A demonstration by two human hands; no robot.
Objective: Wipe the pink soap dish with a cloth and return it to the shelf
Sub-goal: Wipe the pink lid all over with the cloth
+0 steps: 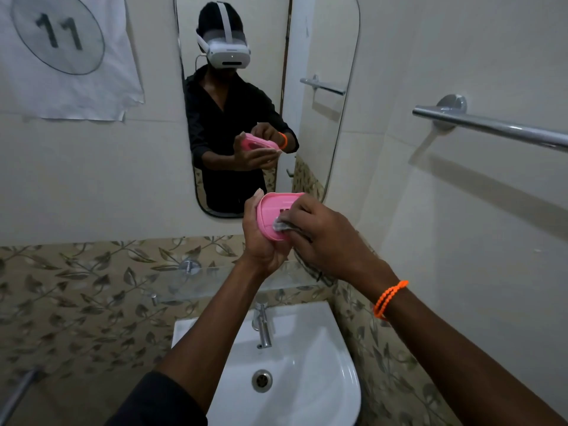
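The left hand [261, 238] grips the pink soap dish [273, 215] by its left edge, fingers curled behind it and thumb up beside the rim, holding it tilted on edge with its long axis roughly upright and its face turned toward the right hand [325, 238]. The right hand, bunched around a grey cloth [284, 226], presses the cloth against the lower part of the dish's face. Both are held up above the glass shelf [233, 279], which lies directly below the dish, so I judge the return a short lowering by the left hand.
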